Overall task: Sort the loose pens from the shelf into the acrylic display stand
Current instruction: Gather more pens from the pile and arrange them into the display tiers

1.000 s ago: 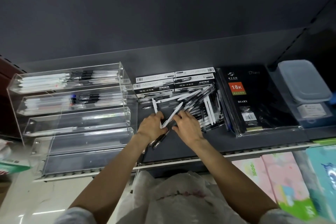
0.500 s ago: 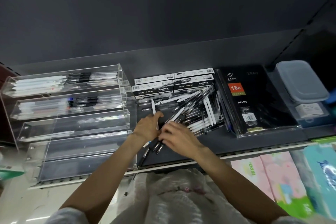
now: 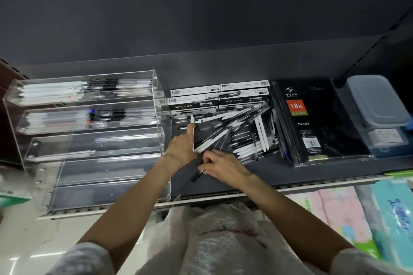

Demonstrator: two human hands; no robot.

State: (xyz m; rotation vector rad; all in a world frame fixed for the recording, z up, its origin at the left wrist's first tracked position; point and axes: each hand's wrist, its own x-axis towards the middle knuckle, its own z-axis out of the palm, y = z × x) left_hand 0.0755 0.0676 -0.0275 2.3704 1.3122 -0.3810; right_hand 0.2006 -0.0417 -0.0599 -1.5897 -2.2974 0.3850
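Observation:
A heap of loose white and black pens lies on the dark shelf, right of the clear acrylic display stand. The stand's top two tiers hold pens; the lower tiers look bare. My left hand grips a small bundle of white pens, with one white pen standing up past its forefinger. My right hand sits just below the bundle and pinches a black pen that slants down towards the shelf's front edge.
Boxes of gel pens stand behind the heap. A wrapped black diary lies to the right, then a lidded plastic box. Coloured packs fill the shelf below. A white plastic bag hangs in front of me.
My right hand has drawn back from the heap towards the shelf's front edge and now pinches a black pen. My left hand stayed in place with its white pens.

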